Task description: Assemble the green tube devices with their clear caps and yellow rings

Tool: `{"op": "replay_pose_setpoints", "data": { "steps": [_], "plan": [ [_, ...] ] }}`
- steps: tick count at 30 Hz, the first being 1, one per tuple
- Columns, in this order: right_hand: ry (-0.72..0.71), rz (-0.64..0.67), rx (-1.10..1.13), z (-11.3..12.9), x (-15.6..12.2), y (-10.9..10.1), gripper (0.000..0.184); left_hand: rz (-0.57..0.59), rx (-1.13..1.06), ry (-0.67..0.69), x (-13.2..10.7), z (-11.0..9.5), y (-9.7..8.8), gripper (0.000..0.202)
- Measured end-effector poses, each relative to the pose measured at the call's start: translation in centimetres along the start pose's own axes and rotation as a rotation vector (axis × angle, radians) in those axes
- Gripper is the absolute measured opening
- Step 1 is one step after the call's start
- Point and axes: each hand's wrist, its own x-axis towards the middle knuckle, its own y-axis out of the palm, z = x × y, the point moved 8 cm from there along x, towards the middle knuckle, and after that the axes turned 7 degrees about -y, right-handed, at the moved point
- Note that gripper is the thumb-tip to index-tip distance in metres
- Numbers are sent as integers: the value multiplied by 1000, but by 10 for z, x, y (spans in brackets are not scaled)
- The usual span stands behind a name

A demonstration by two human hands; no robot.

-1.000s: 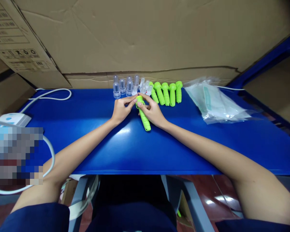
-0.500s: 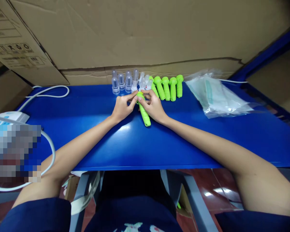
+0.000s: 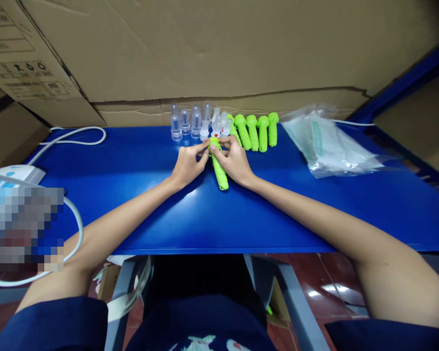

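Observation:
A bright green, flashlight-shaped plastic piece [image 3: 219, 171] stands out between my hands, its wider capped end away from me and its grip slanting toward me. My right hand [image 3: 237, 163] holds it near the capped end, thumb on top and fingers curled behind. Pinching at the left side of that same end is my left hand [image 3: 189, 165]; its exact fingertip contact is partly hidden. Just beyond my fingers stand several clear plastic bottle-shaped covers [image 3: 176, 127] and smaller clear pieces with white bases [image 3: 227, 127]. Several more green flashlight-shaped pieces [image 3: 263, 134] lie in a row to the right.
A clear bag with folded white-green material [image 3: 325, 146] lies on the blue table [image 3: 278, 219] at right. Cardboard [image 3: 219, 53] walls off the back. A white power strip [image 3: 22, 171] and looping white cable [image 3: 81, 229] are at left, near my forearm.
Both hands keep hold of the green piece in nearly the same place. My left fingers have shifted slightly at its capped end. The whole view has moved a little.

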Motion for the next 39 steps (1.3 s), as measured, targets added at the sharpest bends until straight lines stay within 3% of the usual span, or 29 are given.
{"op": "replay_pose_setpoints", "data": {
  "steps": [11,24,30,39],
  "plan": [
    [6,13,-50,-2,-1,-1,69,2,-28,-45,0,0,1,39],
    [18,42,165,0,0,6,70,-95,-105,-50,3,1,-8,22],
    [-3,117,187,16,-3,9,66,-92,-143,-52,5,3,-11,23],
    [-1,156,208,11,-1,11,76,-19,-225,-35,8,8,-8,34]
  ]
}}
